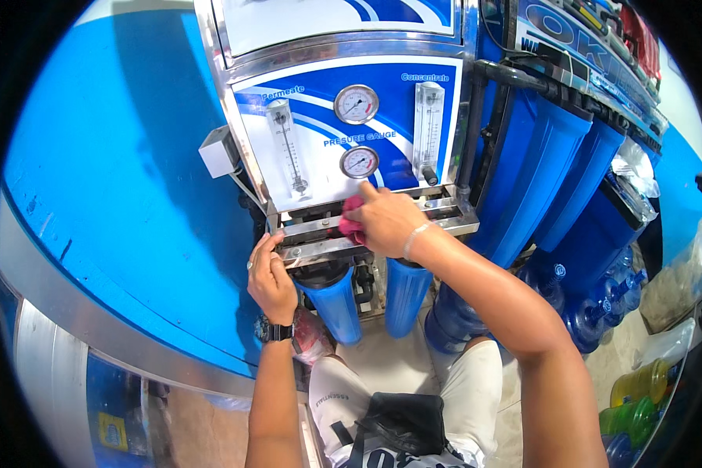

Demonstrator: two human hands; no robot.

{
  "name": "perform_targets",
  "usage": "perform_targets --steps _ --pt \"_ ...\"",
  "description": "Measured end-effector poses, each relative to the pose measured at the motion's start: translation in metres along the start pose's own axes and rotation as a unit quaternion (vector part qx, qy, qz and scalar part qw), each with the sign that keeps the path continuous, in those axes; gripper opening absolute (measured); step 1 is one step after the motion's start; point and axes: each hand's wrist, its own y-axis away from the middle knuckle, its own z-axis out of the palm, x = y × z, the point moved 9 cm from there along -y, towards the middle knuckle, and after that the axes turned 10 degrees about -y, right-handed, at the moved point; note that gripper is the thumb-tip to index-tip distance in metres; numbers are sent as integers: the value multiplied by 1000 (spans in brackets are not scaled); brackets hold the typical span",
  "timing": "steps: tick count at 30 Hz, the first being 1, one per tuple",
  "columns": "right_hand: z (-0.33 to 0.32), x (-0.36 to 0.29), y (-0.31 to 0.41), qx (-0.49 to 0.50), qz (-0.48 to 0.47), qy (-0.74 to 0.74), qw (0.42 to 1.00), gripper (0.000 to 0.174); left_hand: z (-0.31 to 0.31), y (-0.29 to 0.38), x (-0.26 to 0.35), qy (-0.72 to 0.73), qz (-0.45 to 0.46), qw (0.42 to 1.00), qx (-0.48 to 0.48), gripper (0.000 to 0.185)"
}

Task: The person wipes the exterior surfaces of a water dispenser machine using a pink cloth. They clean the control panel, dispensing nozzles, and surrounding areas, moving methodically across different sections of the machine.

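Note:
A metal frame with steel crossbars (322,253) carries a blue and white panel (386,126) with two round pressure gauges (359,162) and two clear flow meters (428,134). My right hand (389,219) grips a crumpled dark pink cloth (353,220) against the crossbars, just under the lower gauge, with one finger extended towards the panel. At the left end of the bars rests my left hand (272,278), its fingertips on the metal and no object seen in it. Two blue filter housings (333,304) hang below the bars.
Tall blue filter housings (541,175) and dark pipes stand at the right. Large blue water bottles (585,322) are on the tiled floor, with yellow and green ones (637,383) lower right. A small grey box (219,152) with a cable sits left of the panel, near the blue wall (123,175).

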Motion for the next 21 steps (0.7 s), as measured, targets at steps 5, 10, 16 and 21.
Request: perform_targets --steps 5,10,16,21 --pt "-20 35 30 10 22 10 1000 26 0 3 -1 -32 7 999 19 36" --pt "7 -5 -4 13 -32 10 999 20 3 7 -6 -32 -24 998 48 37" --pt "9 -16 -5 66 -41 1 997 17 4 2 -3 -28 15 999 -7 41" --pt "-21 24 52 126 -1 -13 992 23 5 2 -7 -6 -5 1000 -11 40"
